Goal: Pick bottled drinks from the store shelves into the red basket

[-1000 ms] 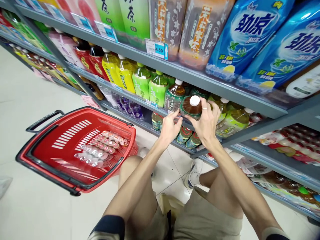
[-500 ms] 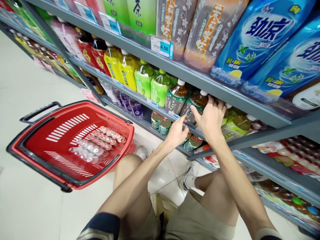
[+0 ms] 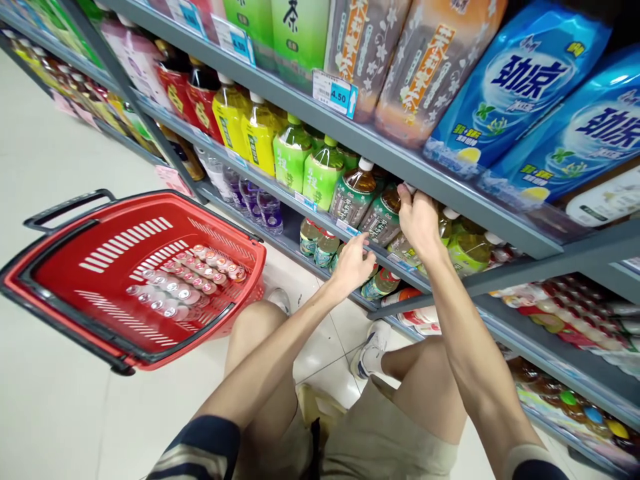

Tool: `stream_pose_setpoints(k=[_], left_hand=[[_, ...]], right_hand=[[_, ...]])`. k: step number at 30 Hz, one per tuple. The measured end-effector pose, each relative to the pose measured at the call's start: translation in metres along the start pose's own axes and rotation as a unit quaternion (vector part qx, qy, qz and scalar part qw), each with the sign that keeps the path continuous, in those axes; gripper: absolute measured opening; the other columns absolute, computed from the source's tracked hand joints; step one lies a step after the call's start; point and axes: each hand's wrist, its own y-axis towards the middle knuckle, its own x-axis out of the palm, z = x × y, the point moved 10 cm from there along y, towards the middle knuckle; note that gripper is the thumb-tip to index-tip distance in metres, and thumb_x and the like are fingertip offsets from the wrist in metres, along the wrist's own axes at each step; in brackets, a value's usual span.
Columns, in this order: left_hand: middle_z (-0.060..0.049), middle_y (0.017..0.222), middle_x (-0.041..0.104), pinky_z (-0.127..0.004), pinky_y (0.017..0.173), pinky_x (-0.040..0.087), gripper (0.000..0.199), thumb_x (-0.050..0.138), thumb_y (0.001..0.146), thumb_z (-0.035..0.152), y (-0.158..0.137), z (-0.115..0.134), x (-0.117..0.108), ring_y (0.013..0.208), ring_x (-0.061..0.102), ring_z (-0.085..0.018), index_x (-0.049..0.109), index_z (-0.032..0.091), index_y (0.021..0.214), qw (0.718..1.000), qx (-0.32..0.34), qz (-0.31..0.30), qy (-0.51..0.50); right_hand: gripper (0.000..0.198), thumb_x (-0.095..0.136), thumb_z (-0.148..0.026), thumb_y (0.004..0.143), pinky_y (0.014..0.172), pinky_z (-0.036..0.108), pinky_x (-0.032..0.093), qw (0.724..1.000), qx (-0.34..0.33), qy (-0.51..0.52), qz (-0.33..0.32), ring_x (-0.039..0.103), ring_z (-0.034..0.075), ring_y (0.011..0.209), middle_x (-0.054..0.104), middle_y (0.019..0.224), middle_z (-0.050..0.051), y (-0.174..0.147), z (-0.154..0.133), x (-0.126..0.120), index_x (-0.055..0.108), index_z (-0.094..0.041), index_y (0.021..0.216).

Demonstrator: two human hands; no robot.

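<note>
Two dark-green-labelled bottles lead your row on the shelf, with two light-green bottles and two yellow bottles along to the left, plus one red basket! Your right hand is at the top of the nearer dark bottle; how tight that grip is, I can't tell. Your left hand hangs loose, fingers apart, nothing in it. Gone is the two-handed hold of a second ago: that bottle now stands in line!
</note>
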Motion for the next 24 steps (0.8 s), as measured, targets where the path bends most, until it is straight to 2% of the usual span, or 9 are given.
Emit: stream_pose_setpoints(k=[4, 8, 10, 13, 15, 17, 19, 21, 24], left_hand=[[-0.016, 0.132, 0.072, -0.040, 0.103, 0.060, 0.054, 0.058, 0.093, 0.011, 0.000, 0.000, 0.001, 0.096, 0.074, -0.022, 0.060, 0.012, 0.147, 1.000, 0.007, -0.003, -0.006], [-0.017, 0.135, 0.071, -0.039, 0.103, 0.060, 0.054, 0.058, 0.093, 0.011, -0.002, -0.002, 0.001, 0.097, 0.074, -0.022, 0.059, 0.009, 0.147, 1.000, 0.008, -0.003, -0.002], [-0.019, 0.135, 0.071, -0.039, 0.103, 0.060, 0.054, 0.058, 0.093, 0.011, -0.003, -0.003, -0.003, 0.099, 0.074, -0.023, 0.060, 0.007, 0.146, 1.000, 0.009, 0.003, 0.007], [-0.019, 0.132, 0.072, -0.039, 0.102, 0.059, 0.054, 0.059, 0.093, 0.012, -0.003, -0.005, -0.014, 0.098, 0.074, -0.023, 0.060, 0.006, 0.147, 1.000, 0.007, 0.018, 0.024], [-0.016, 0.123, 0.076, -0.037, 0.103, 0.058, 0.058, 0.059, 0.093, 0.012, -0.002, -0.006, -0.019, 0.096, 0.074, -0.023, 0.059, 0.005, 0.150, 0.999, 0.004, 0.015, 0.032], [-0.011, 0.109, 0.079, -0.036, 0.103, 0.057, 0.064, 0.060, 0.092, 0.012, -0.001, -0.007, -0.020, 0.095, 0.074, -0.023, 0.054, 0.006, 0.156, 1.000, -0.005, -0.001, 0.027], [-0.006, 0.096, 0.080, -0.035, 0.101, 0.057, 0.070, 0.060, 0.092, 0.012, 0.000, -0.010, -0.016, 0.092, 0.075, -0.023, 0.048, 0.008, 0.161, 0.999, -0.019, -0.024, 0.015], [-0.004, 0.091, 0.080, -0.035, 0.097, 0.057, 0.074, 0.060, 0.092, 0.012, 0.002, -0.014, -0.010, 0.088, 0.075, -0.023, 0.044, 0.010, 0.164, 0.999, -0.032, -0.036, 0.008], [-0.004, 0.093, 0.081, -0.034, 0.096, 0.057, 0.078, 0.059, 0.091, 0.010, 0.004, -0.018, 0.001, 0.089, 0.074, -0.022, 0.040, 0.012, 0.167, 0.999, -0.037, -0.030, 0.016]], right_hand=[[0.063, 0.036, -0.062, 0.111, 0.117, 0.055, 0.046, 1.000, -0.010, 0.015, -0.015, 0.064, 0.037, 0.130, 0.070, 0.134, 0.024, 0.003, -0.002, 0.001, 0.066, -0.011, 0.131], [0.067, 0.034, -0.066, 0.110, 0.118, 0.053, 0.045, 0.999, -0.019, 0.011, -0.026, 0.061, 0.036, 0.133, 0.068, 0.134, 0.027, -0.005, -0.018, -0.003, 0.062, -0.009, 0.134], [0.067, 0.034, -0.062, 0.111, 0.119, 0.055, 0.044, 0.999, -0.027, 0.000, -0.026, 0.058, 0.037, 0.138, 0.063, 0.142, 0.029, -0.025, -0.032, -0.010, 0.054, -0.007, 0.144], [0.064, 0.036, -0.050, 0.112, 0.125, 0.058, 0.038, 0.997, -0.074, 0.003, -0.010, 0.040, 0.034, 0.157, 0.044, 0.164, 0.027, -0.076, -0.056, -0.022, 0.037, -0.010, 0.161], [0.057, 0.040, -0.043, 0.111, 0.127, 0.058, 0.038, 0.996, -0.090, 0.026, -0.002, 0.038, 0.031, 0.158, 0.045, 0.164, 0.023, -0.114, -0.058, -0.024, 0.041, -0.014, 0.160], [0.050, 0.045, -0.040, 0.109, 0.118, 0.054, 0.049, 0.997, -0.062, 0.054, -0.013, 0.058, 0.030, 0.140, 0.059, 0.149, 0.022, -0.143, -0.041, -0.018, 0.051, -0.015, 0.153], [0.049, 0.049, -0.039, 0.107, 0.100, 0.048, 0.060, 0.996, -0.006, 0.075, -0.049, 0.072, 0.028, 0.109, 0.070, 0.131, 0.019, -0.160, -0.012, -0.004, 0.057, -0.013, 0.148], [0.050, 0.051, -0.039, 0.105, 0.087, 0.045, 0.062, 0.992, 0.044, 0.077, -0.087, 0.074, 0.026, 0.089, 0.075, 0.119, 0.017, -0.168, 0.015, 0.010, 0.059, -0.012, 0.147], [0.050, 0.052, -0.040, 0.104, 0.084, 0.044, 0.061, 0.989, 0.072, 0.055, -0.113, 0.075, 0.027, 0.083, 0.079, 0.106, 0.013, -0.165, 0.034, 0.021, 0.062, -0.013, 0.144]])
